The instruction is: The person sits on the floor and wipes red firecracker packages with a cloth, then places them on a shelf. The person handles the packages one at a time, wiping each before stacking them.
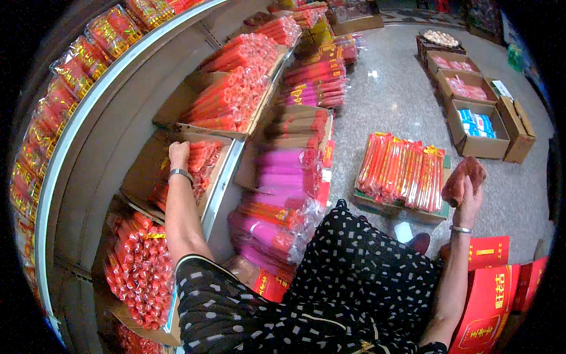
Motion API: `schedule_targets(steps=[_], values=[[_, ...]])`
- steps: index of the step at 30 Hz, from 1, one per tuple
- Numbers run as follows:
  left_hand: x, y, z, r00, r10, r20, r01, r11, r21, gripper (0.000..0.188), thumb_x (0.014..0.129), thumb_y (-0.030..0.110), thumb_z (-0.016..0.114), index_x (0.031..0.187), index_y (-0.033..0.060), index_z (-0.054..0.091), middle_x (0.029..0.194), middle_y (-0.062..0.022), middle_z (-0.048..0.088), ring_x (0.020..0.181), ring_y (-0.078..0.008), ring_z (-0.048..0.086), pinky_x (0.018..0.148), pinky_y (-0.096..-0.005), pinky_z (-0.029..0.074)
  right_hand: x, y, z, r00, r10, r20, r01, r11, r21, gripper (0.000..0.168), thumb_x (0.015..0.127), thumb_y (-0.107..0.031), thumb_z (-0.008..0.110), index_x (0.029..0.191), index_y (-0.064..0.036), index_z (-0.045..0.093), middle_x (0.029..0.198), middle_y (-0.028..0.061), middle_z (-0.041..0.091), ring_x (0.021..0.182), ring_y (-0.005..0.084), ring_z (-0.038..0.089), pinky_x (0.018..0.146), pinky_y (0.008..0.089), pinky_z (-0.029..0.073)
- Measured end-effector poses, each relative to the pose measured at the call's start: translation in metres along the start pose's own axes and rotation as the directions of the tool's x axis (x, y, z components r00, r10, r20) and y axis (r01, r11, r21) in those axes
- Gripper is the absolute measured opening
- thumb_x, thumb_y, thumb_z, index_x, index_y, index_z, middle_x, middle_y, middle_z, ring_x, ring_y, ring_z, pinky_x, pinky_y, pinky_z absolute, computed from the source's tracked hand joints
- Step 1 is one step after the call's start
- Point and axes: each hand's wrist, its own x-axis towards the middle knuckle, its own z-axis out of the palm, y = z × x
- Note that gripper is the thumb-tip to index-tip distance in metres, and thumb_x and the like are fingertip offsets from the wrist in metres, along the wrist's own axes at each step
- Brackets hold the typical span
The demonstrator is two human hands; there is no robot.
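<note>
My left hand, with a metal watch band at its wrist, is curled into a fist at an open cardboard box on the shelf. Beside its fingers lie red stick-like packs in clear wrap. Whether the fingers grip a pack or the box's wall cannot be told. On the other side, my right hand, with a bangle on the wrist, holds a crumpled reddish-brown cloth above the floor. Just left of that cloth, long red-and-gold packs lie in a row on a low green-edged box.
More boxes of red wrapped packs line the curved shelf. Pink and purple bundles are stacked below it. Open cartons and a tray of eggs stand at the far right. Red printed cartons sit near my right forearm.
</note>
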Motion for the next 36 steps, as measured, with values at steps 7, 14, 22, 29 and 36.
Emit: schedule_targets(steps=[7, 14, 22, 29, 36], values=[[-0.015, 0.014, 0.008, 0.999, 0.041, 0.004, -0.038, 0.880, 0.473, 0.070, 0.076, 0.068, 0.042, 0.125, 0.0183, 0.049, 0.128, -0.0241, 0.041, 0.119, -0.0403, 0.040, 0.093, -0.0619, 0.028, -0.001, -0.003, 0.008, 0.999, -0.033, -0.043, 0.030, 0.997, -0.066, 0.036, 0.086, -0.010, 0.055, 0.120, 0.002, 0.050, 0.115, 0.0079, 0.055, 0.103, 0.0159, 0.052, 0.092, 0.0292, 0.039], [-0.075, 0.065, 0.029, 0.825, 0.565, 0.007, -0.335, 0.478, 0.812, 0.067, 0.083, 0.062, 0.039, 0.129, 0.0129, 0.042, 0.130, -0.0157, 0.041, 0.116, -0.0381, 0.042, 0.087, -0.0616, 0.032, 0.010, -0.001, -0.005, 0.996, 0.008, -0.086, 0.007, 0.985, 0.171, 0.028, 0.086, -0.009, 0.055, 0.113, 0.000, 0.054, 0.109, 0.0059, 0.057, 0.095, 0.0135, 0.056, 0.083, 0.0276, 0.046], [-0.070, 0.032, 0.012, 0.850, 0.477, 0.222, -0.440, 0.412, 0.798, 0.059, 0.085, 0.053, 0.044, 0.128, 0.0123, 0.037, 0.110, -0.0179, 0.052, 0.089, -0.0380, 0.058, 0.070, -0.0523, 0.047, 0.012, -0.010, -0.003, 0.995, 0.004, -0.097, 0.013, 0.985, 0.171, 0.031, 0.087, -0.011, 0.054, 0.116, -0.001, 0.050, 0.108, 0.0075, 0.057, 0.094, 0.0159, 0.057, 0.083, 0.0288, 0.047], [-0.100, 0.072, 0.016, 0.824, 0.502, 0.265, -0.387, 0.156, 0.909, 0.051, 0.083, 0.040, 0.055, 0.122, 0.0089, 0.043, 0.112, -0.0138, 0.050, 0.105, -0.0322, 0.049, 0.080, -0.0527, 0.040, 0.014, -0.014, -0.006, 0.993, 0.031, -0.113, -0.002, 0.969, 0.249, 0.029, 0.086, -0.011, 0.055, 0.113, -0.001, 0.052, 0.105, 0.0068, 0.058, 0.092, 0.0145, 0.058, 0.081, 0.0278, 0.047], [-0.210, 0.191, 0.109, 0.374, 0.896, 0.240, -0.921, 0.328, 0.210, 0.039, 0.076, 0.023, 0.063, 0.108, 0.0024, 0.055, 0.100, -0.0179, 0.058, 0.094, -0.0323, 0.055, 0.082, -0.0407, 0.043, 0.019, -0.010, -0.016, 0.986, 0.004, -0.167, 0.042, 0.962, 0.269, 0.022, 0.085, -0.009, 0.056, 0.105, 0.000, 0.057, 0.098, 0.0048, 0.061, 0.085, 0.0121, 0.058, 0.075, 0.0265, 0.048]])
